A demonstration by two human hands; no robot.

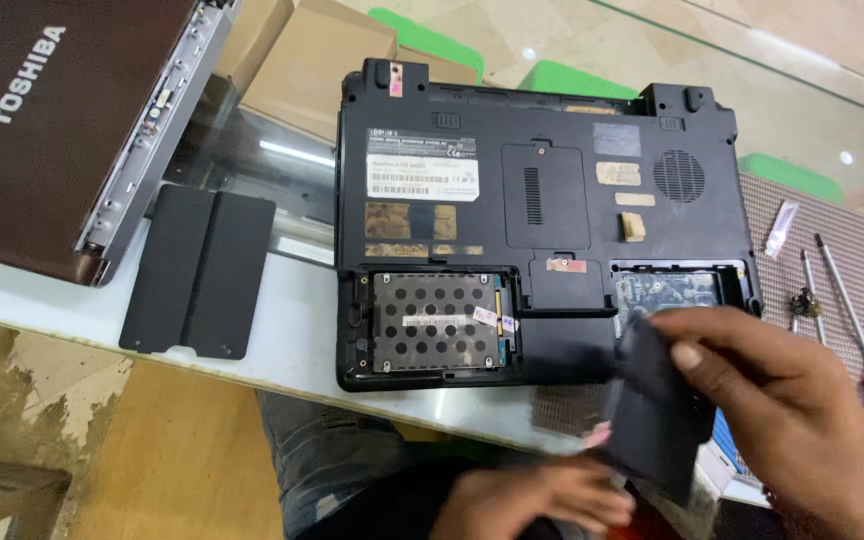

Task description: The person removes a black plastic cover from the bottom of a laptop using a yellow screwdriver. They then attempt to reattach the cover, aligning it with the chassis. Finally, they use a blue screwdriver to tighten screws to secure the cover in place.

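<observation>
Nearest to us, our left hand (542,497) sits low at the frame's bottom edge, over a jeans-clad knee (332,450); its fingers curl near the lower corner of a black plastic cover panel (652,410), though we cannot tell whether its grip is closed on it. Our right hand (782,410) holds that panel, thumb pressed on its upper face and fingers behind, just in front of the laptop's near right corner.

Beyond the hands, an upturned black laptop base (542,200) lies on the white table (292,330). Its near left bay shows a perforated metal drive caddy (435,322); the near right bay (667,290) stands open, showing a circuit board. Left of the base lies another black cover (197,272). To the right, screwdrivers (852,300) rest on a mat. Farther left sits a brown laptop lid (42,120), with cardboard boxes (312,60) behind.
</observation>
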